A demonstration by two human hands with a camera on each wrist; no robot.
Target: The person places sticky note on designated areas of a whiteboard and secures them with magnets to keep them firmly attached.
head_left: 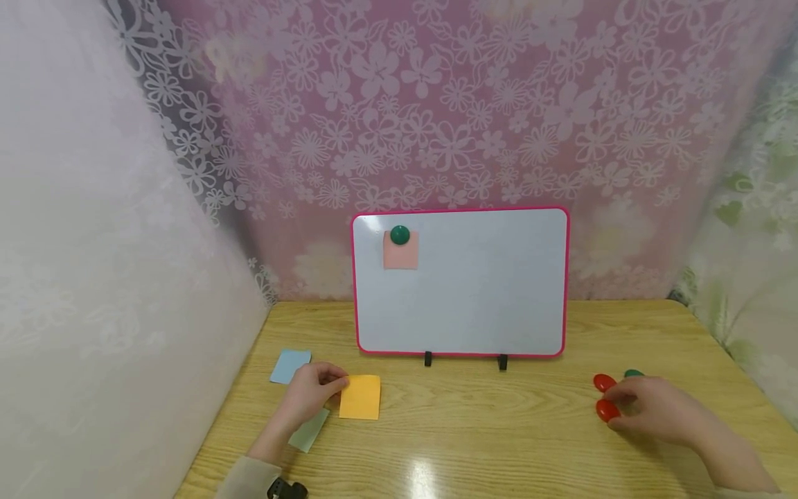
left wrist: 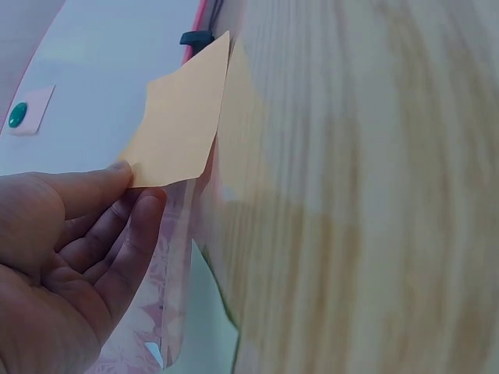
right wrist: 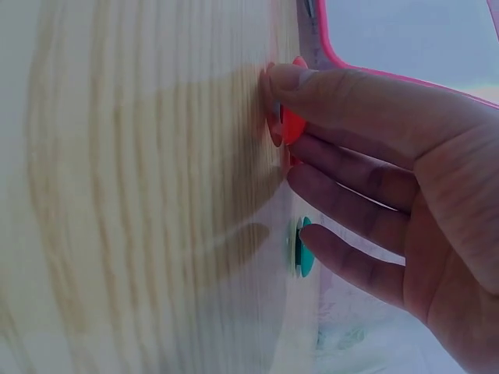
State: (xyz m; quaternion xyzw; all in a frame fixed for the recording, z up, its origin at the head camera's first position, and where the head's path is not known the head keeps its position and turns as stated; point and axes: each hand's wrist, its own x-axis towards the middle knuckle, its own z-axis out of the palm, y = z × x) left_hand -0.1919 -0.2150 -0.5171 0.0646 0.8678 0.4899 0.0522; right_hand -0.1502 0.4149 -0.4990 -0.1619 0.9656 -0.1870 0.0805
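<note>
My left hand (head_left: 314,391) pinches an orange sticky note (head_left: 360,398) by its left corner between thumb and fingers. In the left wrist view the note (left wrist: 181,125) is tilted up, close over the wooden tabletop. At the right, my right hand (head_left: 661,410) grips the nearer red round magnet (head_left: 607,410) between thumb and fingers, right at the tabletop. Another red magnet (head_left: 603,382) lies just behind it. A green magnet (head_left: 633,373), partly hidden by the hand, sits beside the fingers; the right wrist view shows this green magnet (right wrist: 306,248) near a fingertip.
A whiteboard (head_left: 474,291) with a pink frame stands on black feet at the back. On it, a green magnet (head_left: 400,235) holds a pink note (head_left: 401,258). A blue note (head_left: 290,365) and a pale green note (head_left: 309,431) lie on the wooden table (head_left: 474,443) near the left hand.
</note>
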